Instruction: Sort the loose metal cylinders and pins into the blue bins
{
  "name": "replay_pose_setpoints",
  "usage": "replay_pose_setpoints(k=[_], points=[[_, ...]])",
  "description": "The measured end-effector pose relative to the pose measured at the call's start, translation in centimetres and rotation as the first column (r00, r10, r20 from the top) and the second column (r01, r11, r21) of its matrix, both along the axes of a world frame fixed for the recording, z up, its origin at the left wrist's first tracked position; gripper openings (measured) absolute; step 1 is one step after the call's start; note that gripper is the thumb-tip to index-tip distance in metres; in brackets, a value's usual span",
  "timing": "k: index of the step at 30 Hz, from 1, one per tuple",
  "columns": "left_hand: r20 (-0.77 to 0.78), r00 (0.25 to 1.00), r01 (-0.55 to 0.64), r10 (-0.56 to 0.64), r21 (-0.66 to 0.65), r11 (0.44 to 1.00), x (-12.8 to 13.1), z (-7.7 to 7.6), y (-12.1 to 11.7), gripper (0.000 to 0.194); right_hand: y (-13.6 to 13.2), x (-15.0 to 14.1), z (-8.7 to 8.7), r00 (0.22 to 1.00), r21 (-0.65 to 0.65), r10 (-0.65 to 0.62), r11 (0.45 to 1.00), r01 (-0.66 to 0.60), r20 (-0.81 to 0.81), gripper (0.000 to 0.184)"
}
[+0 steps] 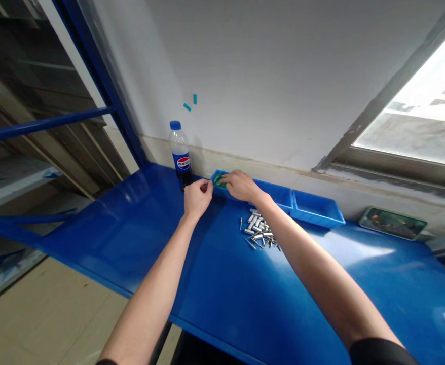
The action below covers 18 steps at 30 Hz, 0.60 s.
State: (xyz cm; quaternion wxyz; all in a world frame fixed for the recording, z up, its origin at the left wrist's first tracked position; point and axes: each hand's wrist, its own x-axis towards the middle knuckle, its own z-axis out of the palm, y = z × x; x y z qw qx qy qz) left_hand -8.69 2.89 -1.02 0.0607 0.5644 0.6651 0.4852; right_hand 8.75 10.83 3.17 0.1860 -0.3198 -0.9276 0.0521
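My left hand (pixel 198 199) is closed in a pinch at the left end of a blue plastic bin (pixel 215 191). What its fingertips hold, if anything, is too small to tell. Over that same bin, my right hand (pixel 241 185) has its fingers bent together and dipping inside. Small green pieces (pixel 218 179) lie in the bin against those fingertips; their kind is unclear. On the table below my right wrist is a loose pile of silver metal cylinders and thin pins (pixel 258 228), partly hidden by my forearm.
A cola bottle (pixel 180 157) stands just behind my left hand. Two more blue bins, a middle one (pixel 277 195) and a right one (pixel 317 208), continue the row along the wall. A phone (pixel 393 223) leans there. The blue table (pixel 131 228) meets a metal frame (pixel 125 134) at left.
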Motion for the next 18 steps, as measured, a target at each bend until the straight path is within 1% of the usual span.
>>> replay_pose_setpoints(k=[2, 3, 5, 7, 9, 10, 11, 13, 15, 17, 18], points=[[-0.016, 0.999, 0.044, -0.043, 0.015, 0.999, 0.5, 0.6, -0.3, 0.031, -0.2, 1.0, 0.2, 0.992, 0.006, -0.028, 1.000, 0.029, -0.124, 0.047], [-0.027, 0.995, 0.092, -0.092, 0.010, 0.996, 0.8, 0.8, -0.5, 0.032, -0.3, 1.7, 0.3, 0.977, 0.015, -0.058, 0.998, 0.062, -0.205, 0.048], [-0.056, 0.970, 0.237, -0.239, -0.029, 0.971, 1.5, 1.2, -0.8, 0.032, -0.6, 3.4, 0.7, 0.929, 0.024, -0.114, 0.991, 0.130, -0.352, 0.046], [-0.088, 0.903, 0.411, -0.420, -0.107, 0.905, 2.5, 1.4, -1.1, 0.030, -1.0, 5.2, 0.9, 0.880, 0.009, -0.175, 0.980, 0.199, -0.442, 0.043], [-0.116, 0.821, 0.533, -0.559, -0.195, 0.823, 3.8, 1.4, -1.5, 0.025, -1.7, 7.0, 1.1, 0.855, -0.036, -0.221, 0.972, 0.232, -0.470, 0.037], [-0.130, 0.788, 0.566, -0.601, -0.230, 0.792, 4.5, 1.3, -1.7, 0.023, -2.2, 7.9, 1.2, 0.851, -0.066, -0.233, 0.971, 0.229, -0.471, 0.035], [-0.147, 0.766, 0.582, -0.625, -0.253, 0.773, 5.2, 1.2, -2.0, 0.022, -2.8, 8.7, 1.2, 0.843, -0.093, -0.247, 0.969, 0.230, -0.479, 0.034], [-0.178, 0.747, 0.589, -0.641, -0.273, 0.761, 6.6, 1.0, -2.3, 0.022, -4.3, 10.4, 1.0, 0.820, -0.149, -0.279, 0.960, 0.236, -0.500, 0.031], [-0.198, 0.732, 0.596, -0.652, -0.277, 0.754, 7.8, 0.8, -2.3, 0.023, -6.0, 11.9, 0.5, 0.788, -0.231, -0.325, 0.944, 0.236, -0.523, 0.025], [-0.215, 0.716, 0.604, -0.664, -0.287, 0.744, 8.6, 0.8, -2.0, 0.024, -7.6, 13.5, -0.5, 0.754, -0.299, -0.385, 0.919, 0.258, -0.532, 0.019], [-0.227, 0.709, 0.602, -0.668, -0.298, 0.741, 8.9, 0.8, -1.7, 0.023, -8.4, 14.3, -1.1, 0.736, -0.310, -0.414, 0.907, 0.285, -0.536, 0.020]])
